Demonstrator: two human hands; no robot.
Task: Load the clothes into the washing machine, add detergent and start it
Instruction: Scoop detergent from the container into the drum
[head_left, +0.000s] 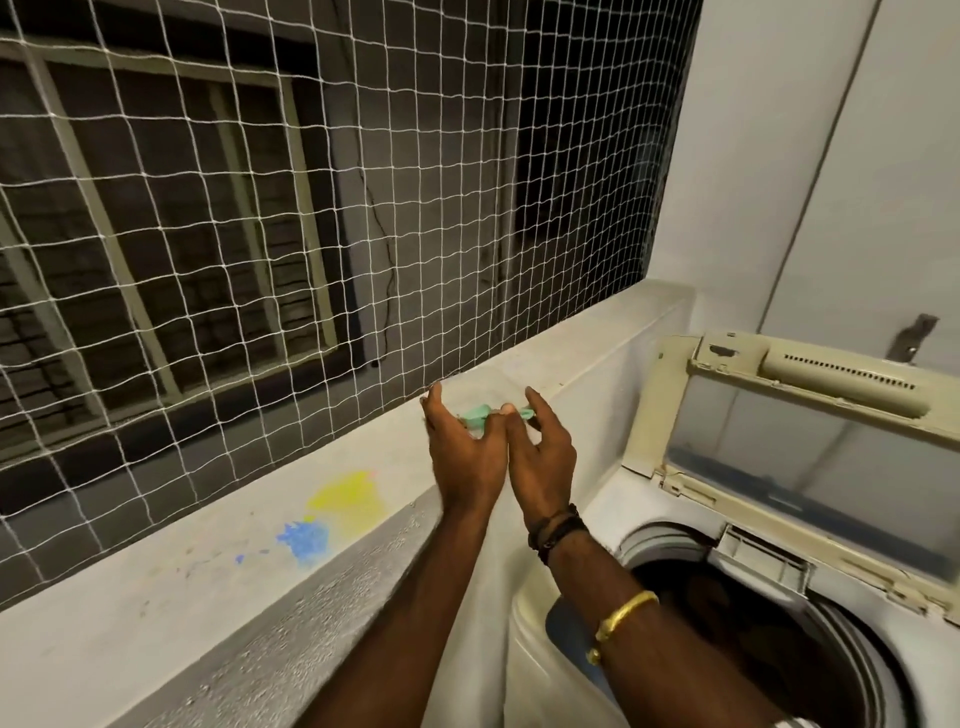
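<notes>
We see a pale concrete ledge (197, 597) running from the lower left toward the centre of the frame, with a white net (260, 208) stretched above it and a dark building behind. Yellow paint (348, 499) and blue paint (306, 538) stain the ledge at lower centre. In the lower right stands the top-loading washing machine (909, 675), its lid (810, 447) raised against the white wall (831, 156); the drum (727, 634) is dark inside and we cannot tell what lies in it. At the centre, above the ledge, the left hand (462, 457) and right hand (543, 457) meet, each pinching one end of a small green sachet (478, 414) between thumb and fingertips, the other fingers loosely spread. The right arm wears black bands (558, 530) and a gold bangle (623, 618).
</notes>
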